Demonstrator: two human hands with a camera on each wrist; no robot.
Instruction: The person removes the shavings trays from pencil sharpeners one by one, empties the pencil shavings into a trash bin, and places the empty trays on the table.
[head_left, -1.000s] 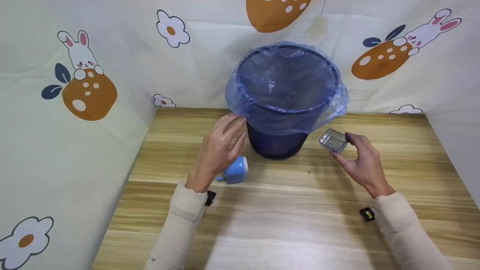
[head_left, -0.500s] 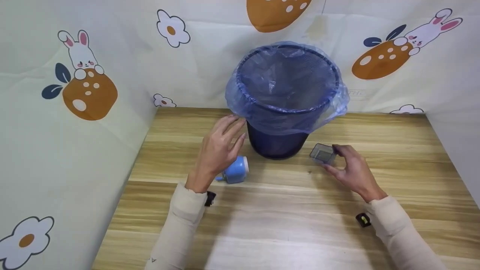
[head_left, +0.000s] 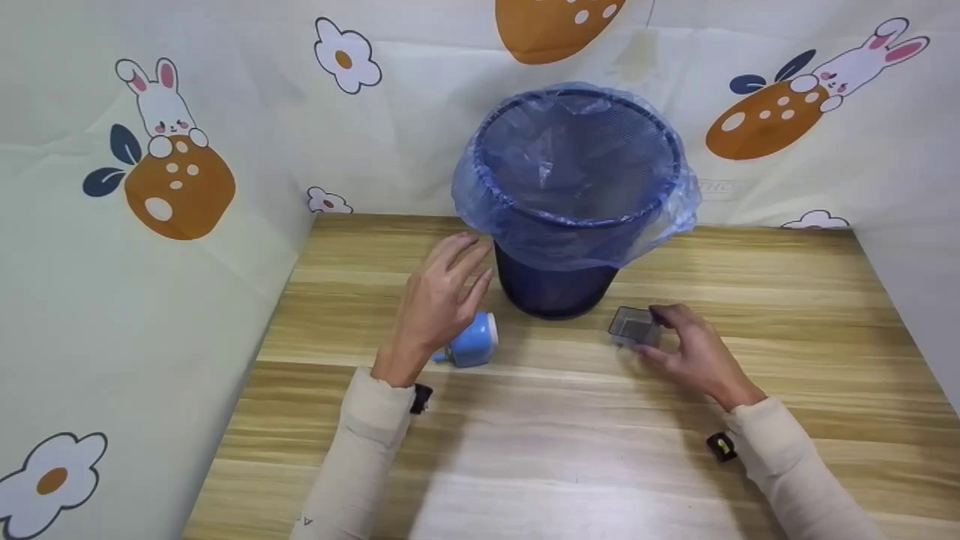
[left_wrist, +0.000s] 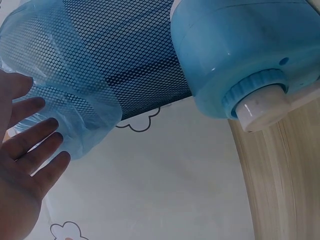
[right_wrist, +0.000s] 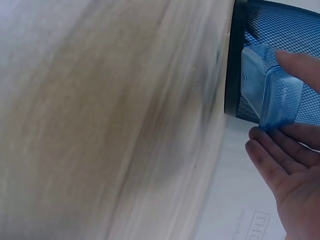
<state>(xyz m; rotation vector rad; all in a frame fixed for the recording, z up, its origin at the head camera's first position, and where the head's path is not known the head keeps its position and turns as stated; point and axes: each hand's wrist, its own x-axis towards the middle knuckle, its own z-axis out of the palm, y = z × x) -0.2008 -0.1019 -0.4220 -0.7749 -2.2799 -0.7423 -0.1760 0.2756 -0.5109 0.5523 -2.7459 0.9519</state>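
My left hand (head_left: 442, 296) hovers with loosely bent, spread fingers beside the bin. It holds nothing, and its fingertips are close to the bag; I cannot tell whether they touch it. Below that hand a blue hand-crank pencil sharpener (head_left: 472, 345) lies on the table, partly hidden by the hand in the head view. Its white crank knob (left_wrist: 262, 107) shows large in the left wrist view. My right hand (head_left: 697, 356) pinches a clear plastic shavings drawer (head_left: 631, 325) between thumb and fingers, just above the table in front of the bin. In the right wrist view the drawer (right_wrist: 282, 95) looks see-through.
A dark mesh waste bin (head_left: 551, 292) stands at the back of the table, against the patterned wall covering (head_left: 405, 135). A translucent blue bag (head_left: 562, 247) lines it and folds over the rim. The wood-grain table (head_left: 555, 450) stretches in front of both arms.
My right hand has moved left and toward me, down nearer the table, with the shavings drawer in its grip. The left hand and the sharpener stay practically where they were.
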